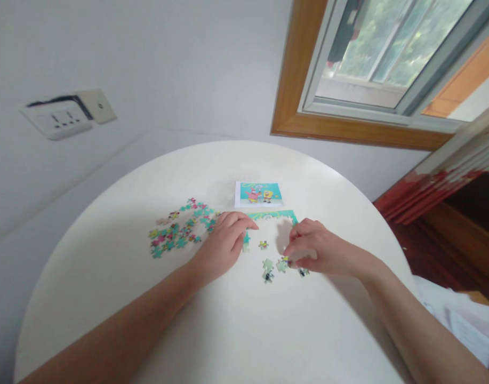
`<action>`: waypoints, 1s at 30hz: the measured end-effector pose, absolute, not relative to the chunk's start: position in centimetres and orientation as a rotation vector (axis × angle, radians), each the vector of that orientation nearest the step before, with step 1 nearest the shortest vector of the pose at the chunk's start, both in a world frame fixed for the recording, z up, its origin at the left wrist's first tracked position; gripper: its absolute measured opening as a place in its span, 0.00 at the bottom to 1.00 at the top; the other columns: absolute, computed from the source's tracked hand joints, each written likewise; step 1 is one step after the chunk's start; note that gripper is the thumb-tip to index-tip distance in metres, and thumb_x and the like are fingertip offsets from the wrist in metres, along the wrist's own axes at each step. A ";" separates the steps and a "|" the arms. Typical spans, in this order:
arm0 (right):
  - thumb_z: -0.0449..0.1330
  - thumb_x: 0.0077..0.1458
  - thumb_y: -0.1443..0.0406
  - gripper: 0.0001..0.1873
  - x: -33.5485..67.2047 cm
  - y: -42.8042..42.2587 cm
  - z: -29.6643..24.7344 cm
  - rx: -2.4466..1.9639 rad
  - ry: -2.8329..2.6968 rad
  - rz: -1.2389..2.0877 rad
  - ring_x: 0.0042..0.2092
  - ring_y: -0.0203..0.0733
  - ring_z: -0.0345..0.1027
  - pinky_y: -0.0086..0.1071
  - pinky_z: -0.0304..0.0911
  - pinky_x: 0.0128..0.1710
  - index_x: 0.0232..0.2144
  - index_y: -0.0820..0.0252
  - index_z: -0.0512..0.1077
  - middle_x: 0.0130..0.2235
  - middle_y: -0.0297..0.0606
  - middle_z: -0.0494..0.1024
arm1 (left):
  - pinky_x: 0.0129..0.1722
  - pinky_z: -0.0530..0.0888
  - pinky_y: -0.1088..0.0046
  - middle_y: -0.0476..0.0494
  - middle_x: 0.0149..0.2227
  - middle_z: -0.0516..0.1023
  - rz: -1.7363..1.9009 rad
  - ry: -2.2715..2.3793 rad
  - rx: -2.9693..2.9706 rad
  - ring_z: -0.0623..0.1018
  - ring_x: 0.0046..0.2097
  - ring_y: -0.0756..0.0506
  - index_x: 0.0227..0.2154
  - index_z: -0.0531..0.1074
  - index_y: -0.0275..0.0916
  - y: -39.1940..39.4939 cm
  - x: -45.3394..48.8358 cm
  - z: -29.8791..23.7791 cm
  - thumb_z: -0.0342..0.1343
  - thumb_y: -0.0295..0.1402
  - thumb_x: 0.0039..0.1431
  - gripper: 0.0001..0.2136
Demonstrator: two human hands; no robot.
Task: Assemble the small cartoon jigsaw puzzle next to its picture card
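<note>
On a round white table (228, 330) lies a partly built jigsaw border (274, 216), a green strip along its top edge. My left hand (224, 240) rests palm down on the border's left side, its fingers curled over the pieces there. My right hand (314, 249) hovers low over the border's right part, fingers pinched on a small puzzle piece (286, 261). A few loose pieces (268, 269) lie between the hands. A pile of several loose pieces (180, 229) lies left of my left hand. A reference picture card (258, 193) sits behind the border.
A wall with a power socket (62, 118) stands behind the table at the left. A wood-framed window (372, 74) is at the upper right. A striped red and white curtain (440, 176) hangs beside the table's right edge.
</note>
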State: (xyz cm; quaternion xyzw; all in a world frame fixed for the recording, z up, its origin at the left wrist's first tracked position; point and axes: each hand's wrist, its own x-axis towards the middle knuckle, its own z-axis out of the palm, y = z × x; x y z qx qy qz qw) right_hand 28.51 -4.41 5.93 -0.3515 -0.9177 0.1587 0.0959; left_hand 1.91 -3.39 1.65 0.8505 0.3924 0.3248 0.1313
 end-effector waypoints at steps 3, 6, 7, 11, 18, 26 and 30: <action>0.65 0.52 0.65 0.08 28.3 -4.3 5.6 -1.073 -2.725 0.439 0.44 0.43 0.65 0.39 0.58 0.45 0.37 0.48 0.79 0.40 0.37 0.75 | 0.54 0.65 0.58 0.43 0.45 0.71 0.951 1.142 2.463 0.68 0.51 0.42 0.43 0.70 0.41 -3.4 2.0 1.7 0.42 0.19 0.58 0.17; 0.62 0.54 0.68 0.08 27.8 -4.1 5.1 -1.122 -2.683 0.368 0.43 0.42 0.64 0.37 0.57 0.44 0.34 0.49 0.79 0.38 0.37 0.74 | 0.54 0.65 0.59 0.43 0.45 0.71 0.943 1.144 2.467 0.68 0.51 0.43 0.43 0.70 0.41 -3.4 2.0 1.8 0.42 0.19 0.59 0.17; 0.61 0.55 0.68 0.08 27.6 -4.1 4.9 -1.142 -2.661 0.333 0.43 0.42 0.64 0.37 0.57 0.44 0.34 0.50 0.79 0.38 0.37 0.74 | 0.54 0.64 0.59 0.43 0.44 0.71 0.942 1.142 2.469 0.68 0.51 0.43 0.43 0.70 0.40 -3.5 2.0 1.9 0.42 0.19 0.59 0.16; 0.59 0.56 0.68 0.09 27.3 -4.0 4.8 -1.175 -2.616 0.264 0.43 0.43 0.63 0.38 0.55 0.44 0.35 0.51 0.79 0.38 0.39 0.73 | 0.54 0.64 0.61 0.43 0.44 0.71 0.950 1.139 2.471 0.67 0.51 0.43 0.43 0.70 0.41 -3.5 2.0 1.9 0.42 0.19 0.60 0.16; 0.64 0.53 0.64 0.07 27.8 -4.4 5.3 -1.143 -2.685 0.386 0.44 0.43 0.63 0.38 0.55 0.45 0.36 0.48 0.78 0.39 0.37 0.73 | 0.54 0.64 0.62 0.44 0.45 0.71 0.944 1.140 2.483 0.67 0.52 0.43 0.43 0.70 0.41 -3.6 2.0 1.9 0.43 0.19 0.60 0.16; 0.61 0.56 0.60 0.07 26.9 -3.9 4.1 -1.277 -2.560 0.226 0.44 0.45 0.62 0.38 0.53 0.43 0.33 0.54 0.77 0.38 0.40 0.74 | 0.54 0.64 0.62 0.44 0.45 0.71 0.948 1.151 2.479 0.67 0.52 0.43 0.43 0.70 0.41 -3.5 2.0 1.8 0.45 0.21 0.60 0.14; 0.60 0.57 0.60 0.07 26.1 -3.9 3.8 -1.388 -2.493 0.100 0.44 0.46 0.61 0.39 0.53 0.43 0.31 0.56 0.76 0.39 0.40 0.74 | 0.54 0.64 0.62 0.44 0.45 0.71 0.946 1.153 2.480 0.67 0.52 0.43 0.43 0.71 0.41 -3.7 2.0 2.0 0.45 0.20 0.59 0.15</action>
